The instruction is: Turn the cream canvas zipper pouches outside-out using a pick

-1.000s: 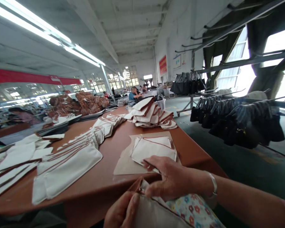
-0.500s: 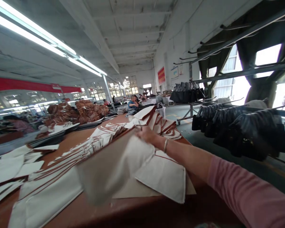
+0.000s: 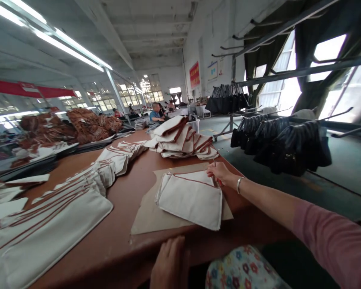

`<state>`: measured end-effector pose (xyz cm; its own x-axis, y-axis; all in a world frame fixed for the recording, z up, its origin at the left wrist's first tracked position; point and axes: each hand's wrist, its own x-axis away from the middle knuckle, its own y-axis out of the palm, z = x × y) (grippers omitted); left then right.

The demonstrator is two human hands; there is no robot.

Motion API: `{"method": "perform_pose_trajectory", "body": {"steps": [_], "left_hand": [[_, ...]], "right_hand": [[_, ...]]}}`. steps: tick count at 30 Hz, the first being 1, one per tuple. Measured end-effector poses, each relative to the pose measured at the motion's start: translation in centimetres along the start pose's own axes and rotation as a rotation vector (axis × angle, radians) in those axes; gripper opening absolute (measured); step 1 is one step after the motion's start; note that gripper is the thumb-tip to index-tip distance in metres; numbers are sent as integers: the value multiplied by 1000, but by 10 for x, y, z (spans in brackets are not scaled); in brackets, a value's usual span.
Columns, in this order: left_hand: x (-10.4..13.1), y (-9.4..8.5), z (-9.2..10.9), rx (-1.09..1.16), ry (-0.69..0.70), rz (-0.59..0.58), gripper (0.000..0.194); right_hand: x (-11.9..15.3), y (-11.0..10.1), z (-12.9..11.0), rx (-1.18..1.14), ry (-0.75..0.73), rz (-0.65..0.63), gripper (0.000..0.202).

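On a sheet of tan card (image 3: 144, 218) lies a small stack of off-white fabric panels (image 3: 189, 196) with brown edging. At the stack's upper right corner is my right hand (image 3: 221, 173), its fingers closed on a thin pen-like tool with a red part (image 3: 220, 182); its exact kind is hard to make out. My left hand (image 3: 168, 261) rests at the table's front edge, partly cut off by the frame, fingers stretched out with nothing seen in them. A heap of similar panels (image 3: 180, 138) sits behind the card.
Overlapping rows of off-white panels (image 3: 63, 224) spread along the left of the brown table (image 3: 123, 212). Brown bundles (image 3: 90, 126) are piled farther back. To the right, black bags (image 3: 291, 152) hang on a metal rack (image 3: 289, 78). A co-worker (image 3: 156, 113) sits beyond the table.
The panel that my right hand held up over the table is out of that hand, which is now at the stack's right corner. My left hand has come into view. The view has shifted.
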<state>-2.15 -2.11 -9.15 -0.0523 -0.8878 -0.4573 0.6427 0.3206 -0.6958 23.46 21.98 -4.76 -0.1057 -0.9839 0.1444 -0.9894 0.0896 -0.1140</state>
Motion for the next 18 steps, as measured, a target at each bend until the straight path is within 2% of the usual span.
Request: {"method": "perform_pose_trajectory", "body": {"steps": [2, 4, 7, 9, 12, 14, 18], "left_hand": [[-38, 13, 11, -171, 61, -182, 29], [-86, 34, 22, -327, 130, -274, 35], [-150, 76, 35, -354, 184, -318, 44], [-180, 105, 40, -373, 224, -356, 44], [-203, 142, 45, -417, 284, -442, 36], [-210, 158, 47, -450, 326, -505, 29], [-207, 167, 52, -489, 407, -556, 19]], "right_hand": [[11, -17, 22, -12, -5, 36, 15], [22, -30, 36, -31, -21, 71, 9], [40, -38, 50, -51, -54, 101, 13], [52, -41, 59, -50, -80, 104, 17], [63, -49, 68, -31, -116, 96, 22], [62, -55, 68, -11, -143, 86, 25], [36, -55, 52, 51, -224, -24, 29]]}}
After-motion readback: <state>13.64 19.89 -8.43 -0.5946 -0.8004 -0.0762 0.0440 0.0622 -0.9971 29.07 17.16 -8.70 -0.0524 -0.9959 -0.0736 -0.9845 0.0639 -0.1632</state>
